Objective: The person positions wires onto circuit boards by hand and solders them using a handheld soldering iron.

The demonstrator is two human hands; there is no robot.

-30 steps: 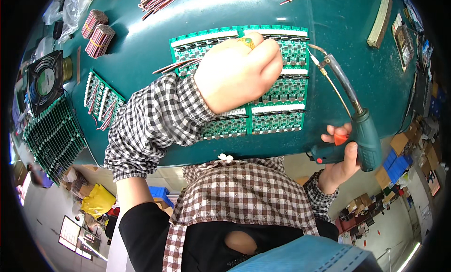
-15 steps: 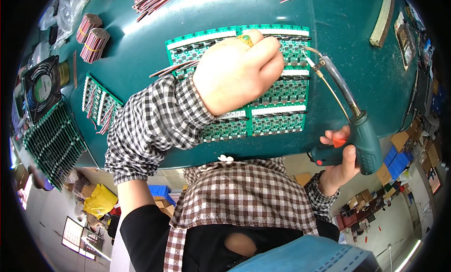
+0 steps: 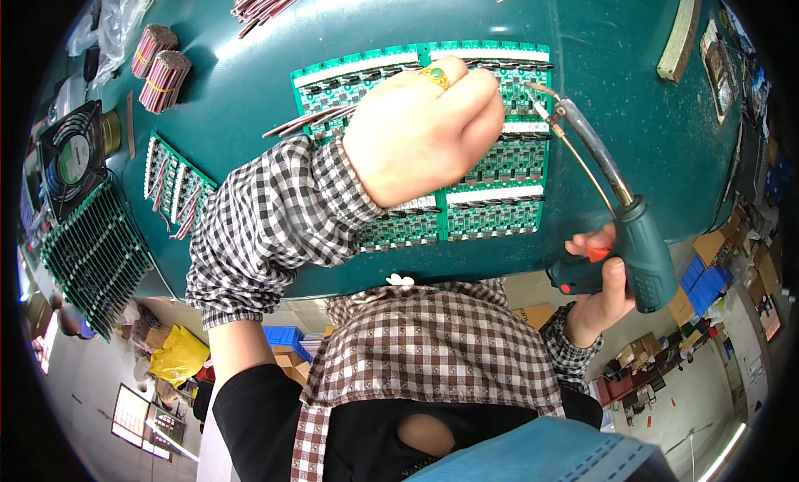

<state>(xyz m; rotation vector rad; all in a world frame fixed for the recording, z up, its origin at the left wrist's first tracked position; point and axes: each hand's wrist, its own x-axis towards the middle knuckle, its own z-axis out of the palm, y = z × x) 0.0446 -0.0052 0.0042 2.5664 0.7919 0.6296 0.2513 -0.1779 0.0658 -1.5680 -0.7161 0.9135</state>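
Note:
Green circuit boards (image 3: 494,224) with white strips and rows of small parts lie side by side on the bench. Over their middle, my left hand (image 3: 420,136) is closed, its fingers curled. Thin red and black wires (image 3: 308,121) stick out from under it on the left; its fingertips are hidden. My right hand (image 3: 606,286) grips a dark green soldering gun (image 3: 646,253) by its handle, fingers at the red trigger. The gun's bent tip (image 3: 541,89) and thin solder feed tube (image 3: 583,159) reach the boards' right part, just right of my left fingers.
Two banded wire bundles (image 3: 165,82) stand at the far left, with loose wires (image 3: 270,1) at the back. A smaller board with wires (image 3: 177,184), a fan (image 3: 73,153) and a stack of boards (image 3: 98,253) are on the left. A wooden block (image 3: 678,37) lies far right.
The soldering gun has shifted slightly left with my right hand, its tip closer to my left fingers. My left hand stays nearly in place, still closed over the boards.

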